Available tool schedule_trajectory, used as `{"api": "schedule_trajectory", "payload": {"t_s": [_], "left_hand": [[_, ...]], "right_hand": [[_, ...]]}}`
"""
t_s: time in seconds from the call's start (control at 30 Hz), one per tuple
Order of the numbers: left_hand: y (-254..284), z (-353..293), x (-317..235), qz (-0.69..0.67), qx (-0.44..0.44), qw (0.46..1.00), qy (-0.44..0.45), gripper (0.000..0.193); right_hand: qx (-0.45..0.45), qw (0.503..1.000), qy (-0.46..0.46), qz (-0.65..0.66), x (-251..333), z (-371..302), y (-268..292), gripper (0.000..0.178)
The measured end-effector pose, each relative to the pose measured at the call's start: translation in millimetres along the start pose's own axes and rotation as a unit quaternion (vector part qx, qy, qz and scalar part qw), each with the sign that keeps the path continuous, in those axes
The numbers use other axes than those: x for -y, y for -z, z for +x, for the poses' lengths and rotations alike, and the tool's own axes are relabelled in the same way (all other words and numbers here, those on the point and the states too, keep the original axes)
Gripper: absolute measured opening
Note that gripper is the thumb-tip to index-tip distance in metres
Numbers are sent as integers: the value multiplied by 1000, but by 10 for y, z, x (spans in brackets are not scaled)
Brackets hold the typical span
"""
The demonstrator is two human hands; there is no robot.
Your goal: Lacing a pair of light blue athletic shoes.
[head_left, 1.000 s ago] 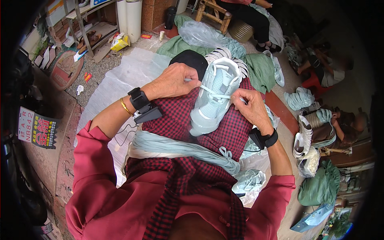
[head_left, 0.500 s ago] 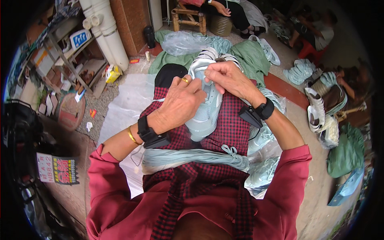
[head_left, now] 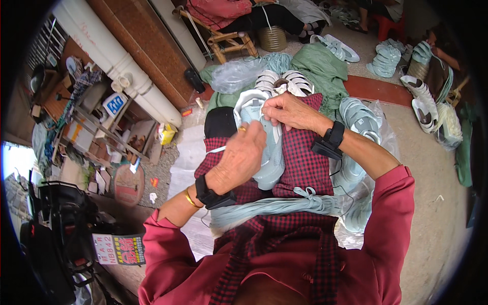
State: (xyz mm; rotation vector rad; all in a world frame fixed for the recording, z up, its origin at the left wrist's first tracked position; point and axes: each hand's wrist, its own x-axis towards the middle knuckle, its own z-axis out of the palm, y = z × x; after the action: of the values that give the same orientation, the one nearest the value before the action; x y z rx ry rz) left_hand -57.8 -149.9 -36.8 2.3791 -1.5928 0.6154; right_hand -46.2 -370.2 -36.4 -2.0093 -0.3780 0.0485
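- The shoe (head_left: 273,155) rests on the checked apron (head_left: 305,162), sole down, right in front of the person and under both hands.
- I'd call the lace (head_left: 216,150) work partway: a pale loose strand trails off to the left across the apron, and no bow shows on what I can see of the shoe.
- How many holes are threaded I cannot tell — the fingers hide the middle rows. What's left seems to be up near the ankle end.
- The right hand (head_left: 295,112) has thumb and finger pinched together at the shoe's right upper edge, on what I take for lace.
- The left hand (head_left: 241,155) is blurred, fingers curled over the shoe's left side; I cannot tell whether it grips anything.
- The toe points back toward the person, heel away; the long axis runs almost straight out — toe angled slightly right, toward the lace bundle (head_left: 269,207) at the waist.
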Motion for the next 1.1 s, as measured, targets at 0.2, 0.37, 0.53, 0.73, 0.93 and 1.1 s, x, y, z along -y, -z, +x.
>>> {"api": "schedule_trajectory", "payload": {"t_s": [0.2, 0.37, 0.53, 0.73, 0.93, 1.1], "left_hand": [[98, 56, 39, -194, 34, 977, 83, 14], [631, 72, 8, -216, 66, 969, 101, 14], [1806, -119, 166, -402, -50, 890, 209, 6], [2444, -829, 865, -521, -228, 805, 169, 14], [2158, -1481, 1486, -540, -230, 745, 318, 11], [1250, -2103, 2305, -433, -239, 760, 422, 9]], "right_hand": [[-8, 999, 22, 39, -110, 2, -111, 27], [-14, 1000, 14, 10, -103, -58, -81, 32], [-16, 996, 77, -27, -295, 28, -53, 32], [11, 999, 35, -34, -152, -106, 130, 32], [7, 994, -23, -107, 14, -413, 311, 30], [-5, 991, -19, -133, 18, -391, 382, 27]]}}
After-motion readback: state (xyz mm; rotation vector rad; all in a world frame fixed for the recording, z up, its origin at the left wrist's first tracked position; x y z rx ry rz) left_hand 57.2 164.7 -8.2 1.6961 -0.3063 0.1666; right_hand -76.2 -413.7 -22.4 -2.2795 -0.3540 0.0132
